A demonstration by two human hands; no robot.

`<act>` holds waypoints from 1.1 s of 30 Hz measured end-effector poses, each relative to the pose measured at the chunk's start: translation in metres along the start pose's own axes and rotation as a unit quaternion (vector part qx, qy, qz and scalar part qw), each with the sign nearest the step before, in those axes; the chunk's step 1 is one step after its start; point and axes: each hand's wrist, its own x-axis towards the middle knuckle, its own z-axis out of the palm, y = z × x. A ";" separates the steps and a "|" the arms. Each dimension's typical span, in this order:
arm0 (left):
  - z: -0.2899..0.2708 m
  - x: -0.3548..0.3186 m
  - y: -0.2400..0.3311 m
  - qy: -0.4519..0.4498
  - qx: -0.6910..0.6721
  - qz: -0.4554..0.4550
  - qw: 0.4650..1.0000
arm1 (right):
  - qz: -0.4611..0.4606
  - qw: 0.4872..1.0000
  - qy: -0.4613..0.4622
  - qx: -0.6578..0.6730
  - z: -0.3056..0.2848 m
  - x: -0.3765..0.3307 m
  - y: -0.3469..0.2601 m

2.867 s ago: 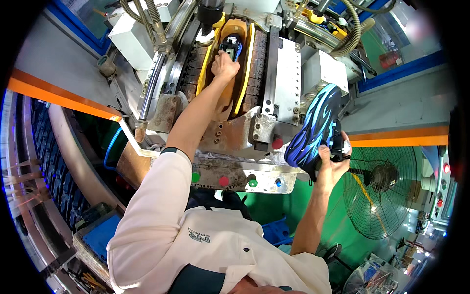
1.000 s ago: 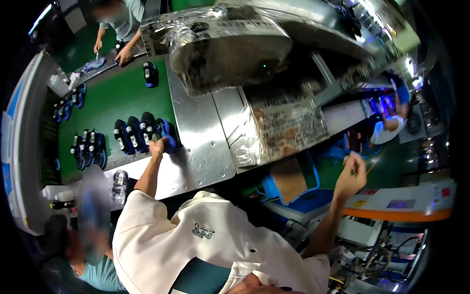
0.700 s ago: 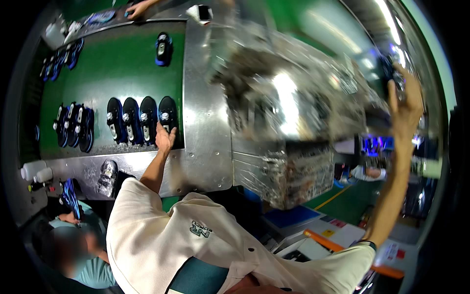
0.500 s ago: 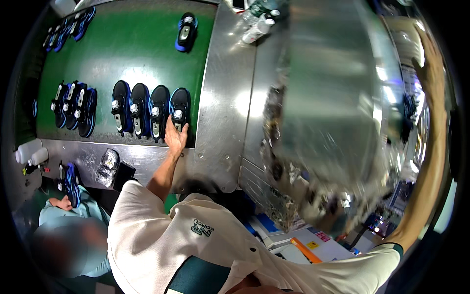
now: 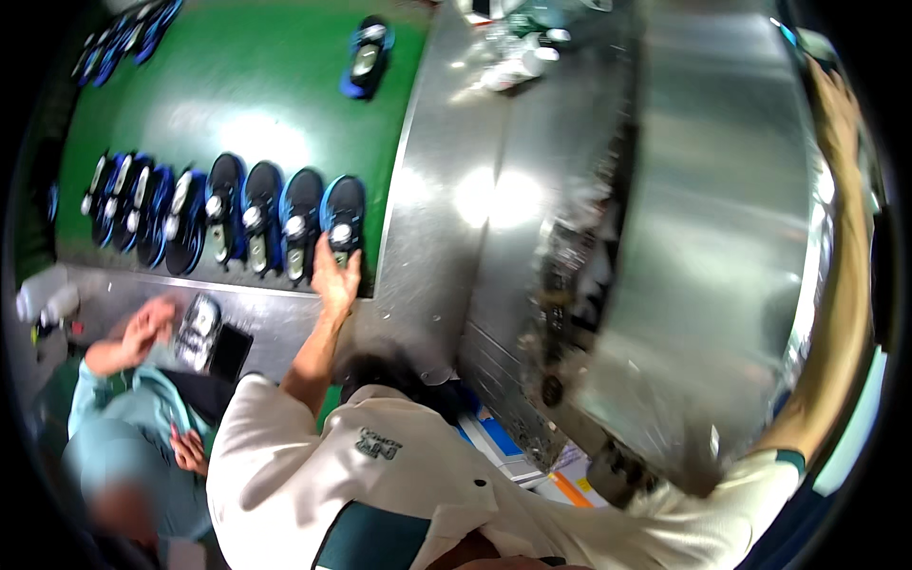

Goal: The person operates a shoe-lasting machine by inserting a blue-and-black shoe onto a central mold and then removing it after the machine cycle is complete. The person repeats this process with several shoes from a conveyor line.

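Observation:
A black-and-blue sneaker with white stuffing in its opening lies at the right end of a row on the green belt. My left hand grips its heel, thumb and fingers on either side. Directly left of it lie several matching sneakers, toes pointing away. My right arm reaches far out along the right side. Its hand is at the far right edge of a large shiny metal panel, fingers curled at a small dark part. What exactly they hold is hard to see.
At left a co-worker's raised hand is near a clear plastic-wrapped bundle and a phone. A lone sneaker lies farther along the belt. Bottles stand on the metal ledge.
The metal panel has shifted right and looks less blurred. The co-worker's sneaker has left their hand, and the left group on the belt has one more. My left hand stays at the same heel.

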 end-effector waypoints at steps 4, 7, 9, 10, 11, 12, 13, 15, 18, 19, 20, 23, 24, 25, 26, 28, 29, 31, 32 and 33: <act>-0.016 -0.003 -0.009 0.021 0.023 -0.056 0.998 | 0.040 0.989 0.033 0.136 -0.025 -0.020 -0.025; -0.010 0.011 -0.018 -0.084 0.021 0.053 0.995 | 0.160 0.931 0.009 0.327 -0.127 -0.137 -0.026; 0.003 0.020 -0.056 -0.082 0.029 0.169 0.982 | 0.233 0.828 0.061 0.506 -0.194 -0.183 -0.039; -0.013 0.018 -0.043 -0.099 0.056 0.178 0.977 | 0.278 0.767 0.093 0.572 -0.218 -0.213 -0.043; -0.033 0.003 -0.013 -0.110 0.090 0.223 0.964 | 0.325 0.712 0.126 0.610 -0.243 -0.248 -0.048; -0.052 -0.024 0.017 -0.111 0.119 0.265 0.950 | 0.386 0.719 0.180 0.549 -0.264 -0.272 -0.049; -0.056 -0.045 0.037 -0.178 0.017 0.285 0.942 | 0.448 0.719 0.232 0.479 -0.294 -0.300 -0.050; -0.067 -0.096 0.086 -0.357 -0.082 0.289 0.885 | 0.361 0.847 0.197 0.337 -0.308 -0.400 -0.055; -0.097 -0.206 0.197 -0.691 -0.237 0.113 0.674 | 0.546 0.703 0.089 0.447 -0.387 -0.489 -0.113; -0.099 -0.240 0.220 -0.769 -0.292 0.108 0.559 | 0.617 0.607 0.079 0.495 -0.413 -0.517 -0.135; -0.100 -0.271 0.243 -0.828 -0.331 0.107 0.440 | 0.664 0.542 0.070 0.511 -0.432 -0.543 -0.160; -0.100 -0.368 0.286 -0.872 -0.365 0.095 0.311 | 0.721 0.455 -0.014 0.523 -0.463 -0.601 -0.242; -0.103 -0.402 0.286 -0.883 -0.378 0.067 0.271 | 0.743 0.440 -0.054 0.502 -0.477 -0.615 -0.266; -0.104 -0.427 0.278 -0.902 -0.295 0.075 0.307 | 0.765 0.422 -0.082 0.480 -0.488 -0.627 -0.294; -0.107 -0.448 0.266 -0.911 -0.211 0.094 0.343 | 0.792 0.389 -0.072 0.465 -0.499 -0.642 -0.319; -0.097 -0.494 0.233 -0.939 -0.176 -0.011 0.296 | 0.841 0.275 -0.097 0.455 -0.533 -0.671 -0.356; -0.106 -0.521 0.226 -0.952 -0.157 -0.036 0.259 | 0.849 0.210 0.000 0.486 -0.555 -0.705 -0.389; -0.111 -0.565 0.198 -0.956 -0.094 -0.109 0.255 | 0.823 0.099 0.229 0.511 -0.593 -0.747 -0.449; -0.120 -0.588 0.187 -0.957 -0.062 -0.156 0.238 | 0.830 0.112 0.265 0.478 -0.605 -0.759 -0.487; -0.121 -0.608 0.180 -0.966 -0.024 -0.116 0.229 | 0.866 0.101 0.263 0.412 -0.615 -0.757 -0.506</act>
